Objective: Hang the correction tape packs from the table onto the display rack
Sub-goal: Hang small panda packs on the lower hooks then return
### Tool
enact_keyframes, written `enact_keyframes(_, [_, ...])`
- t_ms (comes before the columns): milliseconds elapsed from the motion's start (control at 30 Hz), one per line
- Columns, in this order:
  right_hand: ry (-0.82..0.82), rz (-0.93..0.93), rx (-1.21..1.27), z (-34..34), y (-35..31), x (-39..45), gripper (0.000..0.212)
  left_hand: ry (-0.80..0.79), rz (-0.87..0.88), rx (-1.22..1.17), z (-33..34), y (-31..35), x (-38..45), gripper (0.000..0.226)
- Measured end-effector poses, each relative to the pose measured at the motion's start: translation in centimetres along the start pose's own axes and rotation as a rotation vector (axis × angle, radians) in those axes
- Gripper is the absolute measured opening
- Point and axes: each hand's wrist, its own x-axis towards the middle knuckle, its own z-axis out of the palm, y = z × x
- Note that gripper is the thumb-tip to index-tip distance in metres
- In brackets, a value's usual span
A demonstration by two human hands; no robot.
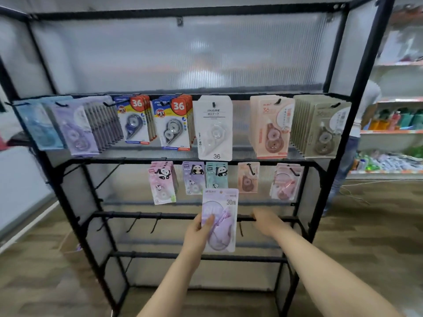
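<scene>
Black display rack (75, 179) fills the frame; at lower centre our left hand (198, 227) pinches a purple pack (223, 216) upright, long axis vertical, while our right hand (266, 219) curls round a rail (160, 216).

- Left hand (198, 227): grips a lilac correction tape pack (220, 219) marked "30m", held upright before the third rail (148, 216) of the black display rack (338, 124).
- Right hand (266, 221): fingers at that rail, just right of the pack.
- Top rail: hooks carry rows of packs, blue (37, 125) and purple at left, a white pack (215, 128) at centre, beige at right.
- Second rail: panda-printed packs (162, 181) and pink packs (286, 180).
- Background, right: store shelves (393, 131) with goods.
</scene>
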Motion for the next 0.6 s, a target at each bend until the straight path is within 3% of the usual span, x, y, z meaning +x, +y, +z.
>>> enact_keyframes(300, [-0.156, -0.267, -0.04, 3.8, -12.5, 3.0, 0.037, 0.27, 0.041, 0.009, -11.1, 1.8, -0.7, 0.016])
enact_keyframes(600, [-0.256, -0.319, -0.029, 8.9, -22.5, 6.4, 0.038, 0.441, -0.021, 0.002, -23.1, 1.8, 0.7, 0.022])
